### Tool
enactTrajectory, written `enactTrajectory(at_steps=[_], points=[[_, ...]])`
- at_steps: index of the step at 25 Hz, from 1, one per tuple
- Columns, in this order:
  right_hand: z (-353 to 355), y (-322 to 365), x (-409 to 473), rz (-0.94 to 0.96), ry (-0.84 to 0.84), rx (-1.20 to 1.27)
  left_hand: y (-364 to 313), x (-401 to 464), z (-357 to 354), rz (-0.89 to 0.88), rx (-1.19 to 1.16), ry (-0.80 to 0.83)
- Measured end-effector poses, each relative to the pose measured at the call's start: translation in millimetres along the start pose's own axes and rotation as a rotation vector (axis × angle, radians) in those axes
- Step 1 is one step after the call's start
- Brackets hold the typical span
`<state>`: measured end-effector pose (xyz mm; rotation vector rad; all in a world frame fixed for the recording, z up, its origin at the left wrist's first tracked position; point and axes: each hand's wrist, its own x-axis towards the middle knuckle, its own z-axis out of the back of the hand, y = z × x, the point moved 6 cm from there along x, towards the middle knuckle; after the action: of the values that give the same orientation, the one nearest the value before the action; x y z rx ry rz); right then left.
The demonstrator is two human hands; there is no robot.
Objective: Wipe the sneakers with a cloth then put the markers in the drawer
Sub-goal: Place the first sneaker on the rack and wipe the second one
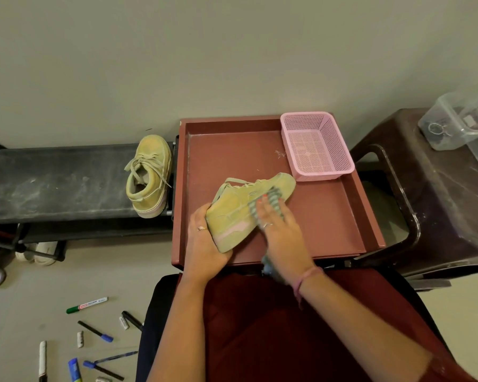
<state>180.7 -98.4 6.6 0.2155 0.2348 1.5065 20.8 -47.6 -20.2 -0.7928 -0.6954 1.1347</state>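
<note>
A yellow-green sneaker (232, 213) lies on its side over the open reddish drawer (323, 216). My left hand (204, 244) grips its heel end. My right hand (282, 230) presses a grey striped cloth (273, 198) flat against the sneaker's side; the cloth's tail hangs below my wrist. The second sneaker (149, 175) stands on the dark shoe rack (53, 183) to the left. Several markers and pens (94, 332) lie scattered on the floor at the lower left, among them a green-capped white marker (87, 305).
A pink plastic basket (316, 146) sits in the drawer's back right corner. A dark brown stool (431, 194) with clear plastic boxes (458, 122) stands on the right. White shoes (39, 252) rest under the rack. My lap in dark red cloth fills the bottom.
</note>
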Motion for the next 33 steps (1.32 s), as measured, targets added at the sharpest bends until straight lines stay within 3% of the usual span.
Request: enactTrajectory(at_steps=[5, 9, 15, 18, 21, 24, 26, 30, 33], points=[[-10.6, 23.3, -9.3, -0.001, -0.05, 0.166, -0.2, 0.9, 1.3, 0.079, 0.105, 0.071], [-19.1, 36.6, -6.1, 0.062, 0.042, 0.148, -2.5, 4.4, 4.4, 0.106, 0.177, 0.083], [-15.4, 20.6, -5.2, 0.132, 0.019, 0.291, -5.3, 20.9, -3.0, 0.289, 0.217, 0.149], [2.5, -7.2, -12.5, -0.015, 0.027, 0.703, -14.7, 25.6, -4.3, 0.232, 0.32, 0.103], [29.8, -52.8, -22.4, -0.301, -0.19, 0.986, -19.8, 16.3, -4.6, 0.148, 0.308, -0.037], [43.8, -93.4, -25.2, -0.537, -0.351, 0.895, -19.7, 8.7, -12.4, 0.035, 0.361, -0.098], [54.1, -108.0, -16.3, -0.597, -0.367, 0.72, -18.7, 8.4, -16.7, 0.01, 0.396, -0.102], [41.5, -83.0, 21.1, -0.402, -0.22, 0.444, -17.9, 7.5, -22.5, -0.06, 0.443, -0.1], [0.2, -47.1, 16.2, -0.419, -0.132, 0.284, -13.9, 10.6, -23.1, -0.026, 0.412, -0.094]])
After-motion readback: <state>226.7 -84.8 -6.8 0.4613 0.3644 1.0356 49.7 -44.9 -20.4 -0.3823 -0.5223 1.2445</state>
